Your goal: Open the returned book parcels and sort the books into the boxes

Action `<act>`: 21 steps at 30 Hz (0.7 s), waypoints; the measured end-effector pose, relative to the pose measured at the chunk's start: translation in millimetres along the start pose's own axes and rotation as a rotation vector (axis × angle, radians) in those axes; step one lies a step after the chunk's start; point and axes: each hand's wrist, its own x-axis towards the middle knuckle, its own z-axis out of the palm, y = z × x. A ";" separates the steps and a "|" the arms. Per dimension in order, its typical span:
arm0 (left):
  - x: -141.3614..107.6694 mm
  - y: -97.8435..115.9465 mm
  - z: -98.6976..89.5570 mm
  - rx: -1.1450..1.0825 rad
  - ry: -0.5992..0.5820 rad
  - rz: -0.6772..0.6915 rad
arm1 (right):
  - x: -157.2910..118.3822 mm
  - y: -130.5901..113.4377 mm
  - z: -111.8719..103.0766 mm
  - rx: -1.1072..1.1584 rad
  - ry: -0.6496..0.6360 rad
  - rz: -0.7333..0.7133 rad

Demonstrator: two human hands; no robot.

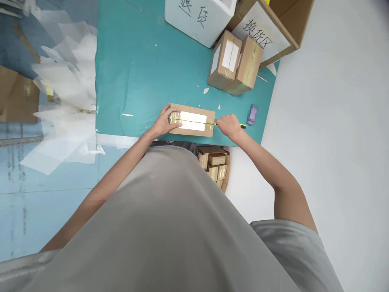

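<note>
A long brown cardboard box (196, 132) lies near the front edge of the green table, with a white label (194, 121) and clear tape on its top. My left hand (163, 122) grips the box's left end, thumb on top by the label and fingers at the far side. In my right hand (229, 125) is a yellow and black box cutter (243, 126), its handle end showing beyond the fist. The cutter's front meets the taped right end of the box. A dark line runs lengthwise across the label and tape.
Two taped cartons (229, 61) stand at the back right, before a large open carton (285, 24) and a white bin (199, 20). A blurred purple item (252, 114) lies right. White sheets (67, 81) pile up left. A carton of small boxes (216, 162) sits below the table edge.
</note>
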 end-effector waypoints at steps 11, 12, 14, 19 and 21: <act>-0.7 2.8 -11.5 -0.030 -0.027 -0.001 | -41.5 33.3 25.2 0.173 0.001 0.079; -2.0 4.5 -15.5 -0.039 -0.027 -0.006 | -45.8 35.2 30.4 0.237 0.018 0.066; -5.2 7.4 -23.7 -0.063 -0.021 -0.020 | -52.8 35.5 45.0 0.384 0.077 0.064; -12.7 8.9 -39.5 -0.184 -0.035 -0.151 | -53.1 5.0 94.9 1.055 0.235 0.100; -13.8 7.1 -44.0 -0.237 -0.038 -0.203 | -48.7 -16.4 113.4 1.378 0.233 0.151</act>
